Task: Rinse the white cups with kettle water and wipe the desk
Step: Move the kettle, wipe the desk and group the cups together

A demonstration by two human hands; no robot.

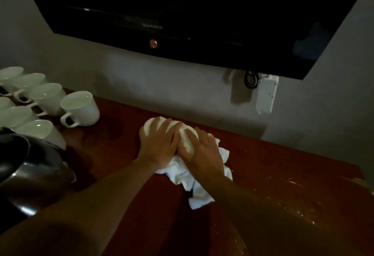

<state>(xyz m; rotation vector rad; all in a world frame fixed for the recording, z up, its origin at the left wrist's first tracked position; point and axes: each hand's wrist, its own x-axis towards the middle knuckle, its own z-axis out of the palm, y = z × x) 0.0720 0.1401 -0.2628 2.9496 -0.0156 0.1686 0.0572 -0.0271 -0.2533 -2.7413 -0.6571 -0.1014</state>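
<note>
Both hands pressed flat on a bunched white cloth [187,166] mid-desk [283,166]: left hand [159,144] and right hand [202,150] side by side, fingers spread and fairly straight over it. Cloth's long axis running from the wall toward the viewer, loose tail nearest. Left of cloth, white cups [80,108] upright, handles toward the viewer, and a dark kettle [30,174]; above cloth, a TV [182,13] marked "Skyworth".

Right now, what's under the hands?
Both hands, left and right, press flat on a crumpled white towel lying on the reddish desk. The desk beneath the towel is covered, so wetness there can't be seen.
</note>
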